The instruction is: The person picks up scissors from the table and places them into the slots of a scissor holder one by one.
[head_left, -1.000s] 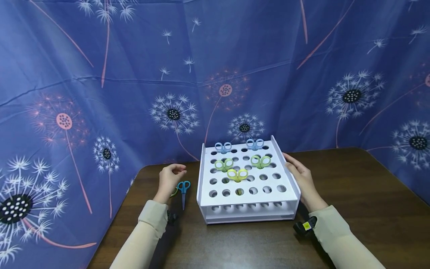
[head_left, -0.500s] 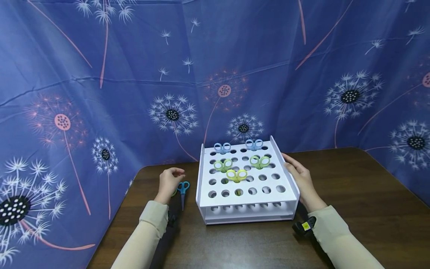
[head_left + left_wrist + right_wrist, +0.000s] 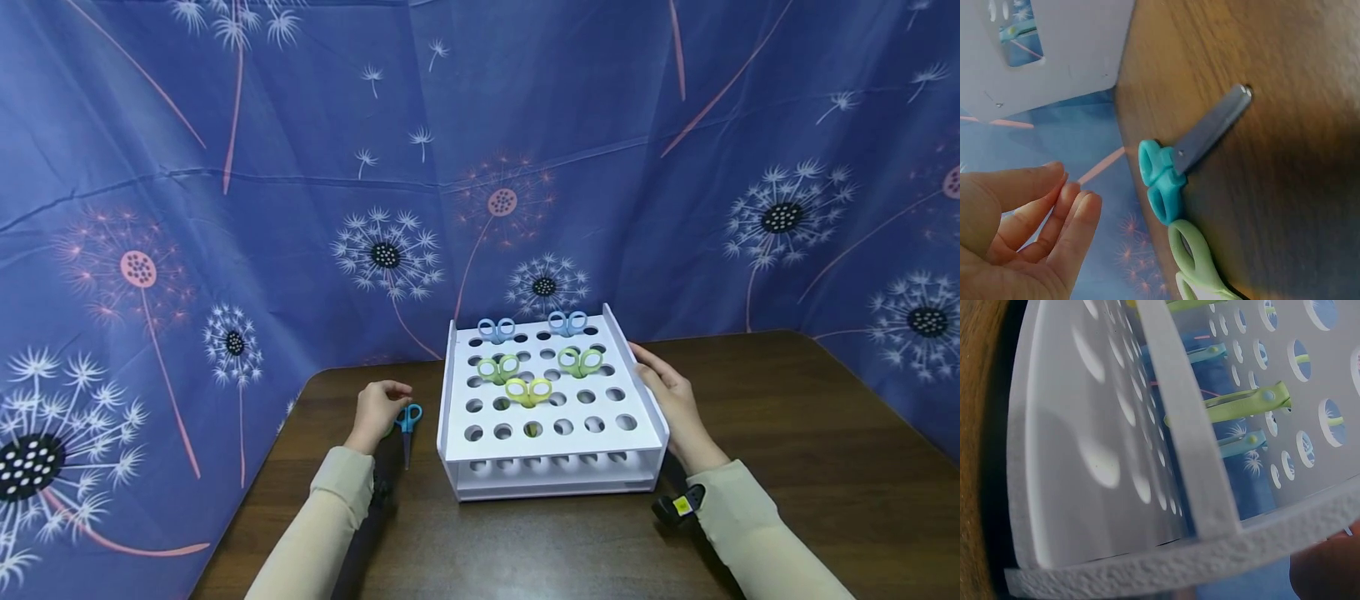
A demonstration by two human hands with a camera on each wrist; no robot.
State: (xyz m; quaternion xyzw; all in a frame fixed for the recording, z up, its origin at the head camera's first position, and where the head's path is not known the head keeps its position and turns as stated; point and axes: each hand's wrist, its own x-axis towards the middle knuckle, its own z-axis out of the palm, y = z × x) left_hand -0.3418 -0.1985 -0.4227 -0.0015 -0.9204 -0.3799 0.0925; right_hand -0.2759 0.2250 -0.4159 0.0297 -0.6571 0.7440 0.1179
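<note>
My left hand (image 3: 377, 410) hovers above the left of the table, holding nothing. Its fingers are bent loosely, with thumb and fingertips close together in the left wrist view. Below it lie teal-handled scissors (image 3: 1163, 178) with grey blades and, beside them, green-handled scissors (image 3: 1194, 250), partly out of frame. In the head view the hand mostly covers the green pair. My right hand (image 3: 678, 408) rests against the right side panel of a white rack (image 3: 547, 450) with rows of round holes. Its fingertips are hidden behind the panel. Yellow scissors (image 3: 529, 392) and several others stand handles-up in the rack.
The two back pairs, such as the blue scissors (image 3: 567, 322), stand near the rack's rear edge. A green pair (image 3: 580, 361) sits right of centre. The dark wooden table (image 3: 525, 550) meets a blue dandelion-patterned cloth (image 3: 622, 183) behind the rack.
My left hand has dipped slightly toward the loose scissors. The right hand, the rack and the scissors in it stay put.
</note>
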